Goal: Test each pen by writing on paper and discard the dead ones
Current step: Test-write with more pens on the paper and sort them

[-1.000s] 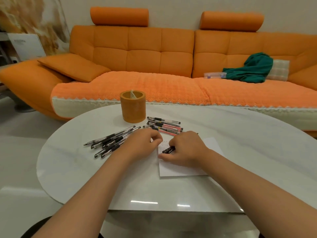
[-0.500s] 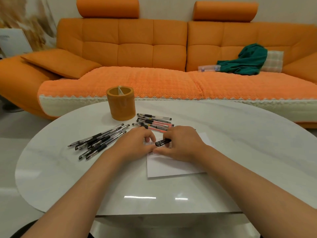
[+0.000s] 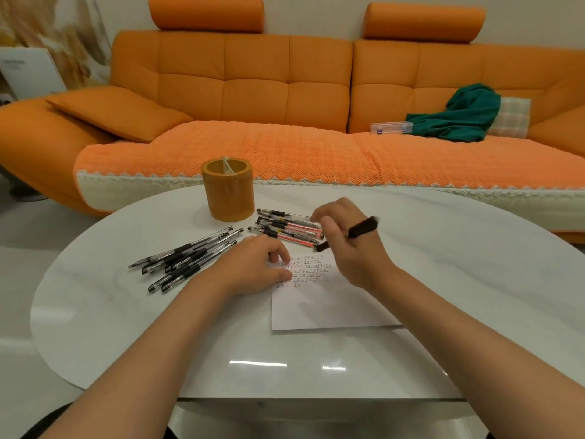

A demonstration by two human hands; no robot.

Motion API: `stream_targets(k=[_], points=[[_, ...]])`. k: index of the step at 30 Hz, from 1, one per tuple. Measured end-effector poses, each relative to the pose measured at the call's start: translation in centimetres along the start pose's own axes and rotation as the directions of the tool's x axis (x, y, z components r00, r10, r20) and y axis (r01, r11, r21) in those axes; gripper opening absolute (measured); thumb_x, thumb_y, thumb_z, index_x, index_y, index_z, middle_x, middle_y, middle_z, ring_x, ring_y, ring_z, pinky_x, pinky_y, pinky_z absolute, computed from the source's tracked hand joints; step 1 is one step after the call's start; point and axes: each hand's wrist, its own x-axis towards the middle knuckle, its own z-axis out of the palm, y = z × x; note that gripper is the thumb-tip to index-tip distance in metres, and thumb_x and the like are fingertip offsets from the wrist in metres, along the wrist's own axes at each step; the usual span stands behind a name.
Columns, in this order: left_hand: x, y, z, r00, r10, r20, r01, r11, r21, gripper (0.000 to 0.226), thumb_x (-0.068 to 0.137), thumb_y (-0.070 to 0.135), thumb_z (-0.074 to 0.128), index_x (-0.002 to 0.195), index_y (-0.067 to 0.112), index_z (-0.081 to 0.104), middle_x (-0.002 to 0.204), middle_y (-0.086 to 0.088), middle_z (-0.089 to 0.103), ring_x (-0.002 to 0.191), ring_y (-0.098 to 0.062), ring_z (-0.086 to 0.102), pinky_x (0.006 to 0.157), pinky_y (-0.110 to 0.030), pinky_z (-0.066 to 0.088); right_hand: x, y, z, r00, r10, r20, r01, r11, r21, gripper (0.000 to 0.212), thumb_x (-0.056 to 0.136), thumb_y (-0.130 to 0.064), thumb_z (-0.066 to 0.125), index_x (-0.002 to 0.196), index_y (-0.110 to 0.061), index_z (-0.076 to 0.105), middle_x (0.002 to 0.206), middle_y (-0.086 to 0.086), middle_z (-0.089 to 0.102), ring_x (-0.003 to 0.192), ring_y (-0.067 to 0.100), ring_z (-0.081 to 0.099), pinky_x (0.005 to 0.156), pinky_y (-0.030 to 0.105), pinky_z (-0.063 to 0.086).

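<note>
A white sheet of paper (image 3: pixel 319 308) lies on the white oval table (image 3: pixel 443 280), with rows of small marks near its top. My left hand (image 3: pixel 256 267) rests on the paper's top left corner, fingers curled loosely. My right hand (image 3: pixel 351 245) is raised above the paper and grips a black pen (image 3: pixel 361 231), tilted with its tip down-left. A fan of several black pens (image 3: pixel 186 258) lies to the left. A second group of pens (image 3: pixel 285 228), some with red barrels, lies behind the paper. An orange cylindrical holder (image 3: pixel 228 193) stands behind both piles.
An orange sofa (image 3: pixel 285 90) runs along the far side of the table. On its seat lie a clear plastic box (image 3: pixel 391 127), a green cloth (image 3: pixel 459 115) and a checked cushion (image 3: pixel 512 117). The table's near edge (image 3: pixel 316 399) is close to my body.
My right hand has lifted off the paper with the pen and moved up and to the right. The written rows are now uncovered. My left hand stays on the paper's corner.
</note>
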Motion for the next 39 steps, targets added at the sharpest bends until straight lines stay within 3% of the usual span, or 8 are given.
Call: stream_targets(k=[3, 6, 8, 10, 15, 21, 28, 39], points=[[0.2, -0.2, 0.0, 1.000, -0.005, 0.011, 0.006, 1.000, -0.017, 0.023, 0.082, 0.045, 0.075, 0.102, 0.039, 0.065, 0.098, 0.015, 0.056, 0.086, -0.003, 0.054, 0.071, -0.025, 0.044, -0.2, -0.3, 0.3, 0.944, 0.298, 0.145, -0.329, 0.892, 0.310, 0.040, 0.107, -0.031, 0.034, 0.096, -0.012, 0.067, 0.059, 0.012, 0.055, 0.049, 0.019, 0.051, 0.049, 0.032, 0.041], [0.4, -0.4, 0.0, 0.999, -0.024, 0.035, 0.024, 1.000, -0.019, 0.024, 0.082, 0.047, 0.076, 0.101, 0.038, 0.064, 0.098, 0.014, 0.057, 0.086, -0.005, 0.056, 0.072, -0.025, 0.047, -0.7, -0.3, 0.7, 0.826, 0.456, 0.331, -0.561, 0.715, 0.418, 0.029, 0.103, -0.026, 0.049, 0.096, -0.007, 0.070, 0.077, 0.017, 0.070, 0.059, 0.031, 0.065, 0.047, 0.032, 0.047], [0.6, -0.6, -0.1, 0.997, -0.039, 0.063, 0.041, 0.999, -0.018, 0.025, 0.082, 0.048, 0.076, 0.100, 0.038, 0.063, 0.097, 0.012, 0.058, 0.086, -0.006, 0.057, 0.073, -0.026, 0.050, -1.2, -0.2, 1.0, 0.793, 0.477, 0.380, -0.606, 0.679, 0.414, 0.014, 0.094, -0.019, 0.066, 0.093, -0.006, 0.070, 0.083, 0.018, 0.072, 0.065, 0.031, 0.067, 0.048, 0.032, 0.049], [0.7, -0.7, -0.1, 0.996, -0.046, 0.080, 0.047, 0.999, -0.020, 0.025, 0.081, 0.048, 0.076, 0.099, 0.038, 0.062, 0.096, 0.012, 0.059, 0.085, -0.007, 0.058, 0.073, -0.027, 0.050, -1.6, 0.0, 1.1, 0.786, 0.477, 0.393, -0.609, 0.706, 0.362, 0.008, 0.085, -0.007, 0.072, 0.089, -0.006, 0.065, 0.072, 0.019, 0.069, 0.060, 0.027, 0.063, 0.045, 0.029, 0.045], [0.7, -0.7, -0.3, 0.996, -0.061, 0.071, 0.061, 0.998, 0.010, 0.024, 0.079, 0.049, 0.077, 0.095, 0.039, 0.063, 0.093, 0.015, 0.060, 0.084, -0.004, 0.058, 0.072, -0.028, 0.051, -1.8, -0.2, 1.0, 0.818, 0.432, 0.381, -0.540, 0.805, 0.247, 0.010, 0.082, 0.000, 0.065, 0.078, -0.004, 0.057, 0.059, 0.014, 0.065, 0.049, 0.019, 0.057, 0.048, 0.022, 0.043], [0.3, 0.1, 0.3, 0.994, -0.054, -0.097, 0.066, 0.990, 0.122, 0.038, 0.069, 0.068, 0.073, 0.091, 0.039, 0.061, 0.088, 0.018, 0.056, 0.080, -0.002, 0.054, 0.065, -0.028, 0.044, -1.8, 0.0, 1.2, 0.825, 0.383, 0.415, -0.502, 0.834, 0.227, 0.008, 0.080, 0.004, 0.064, 0.077, -0.002, 0.060, 0.059, 0.020, 0.063, 0.053, 0.023, 0.058, 0.053, 0.028, 0.047], [0.6, 0.0, 0.4, 0.995, -0.074, -0.061, 0.080, 0.992, 0.100, 0.042, 0.068, 0.069, 0.074, 0.097, 0.042, 0.060, 0.094, 0.020, 0.056, 0.089, -0.006, 0.054, 0.073, -0.030, 0.049, -2.0, 0.6, 1.2, 0.837, 0.343, 0.426, -0.439, 0.886, 0.147, 0.017, 0.082, 0.001, 0.068, 0.074, 0.006, 0.053, 0.050, 0.000, 0.058, 0.044, 0.011, 0.052, 0.046, 0.025, 0.039], [0.3, 0.1, 0.6, 0.996, -0.071, -0.055, 0.076, 0.992, 0.103, 0.043, 0.071, 0.069, 0.072, 0.100, 0.042, 0.056, 0.098, 0.016, 0.052, 0.101, -0.012, 0.047, 0.074, -0.032, 0.040, -2.0, 1.1, 1.8, 0.849, 0.318, 0.423, -0.396, 0.912, 0.109, 0.022, 0.082, -0.002, 0.070, 0.074, 0.005, 0.051, 0.057, 0.008, 0.060, 0.053, 0.021, 0.056, 0.053, 0.032, 0.040]])
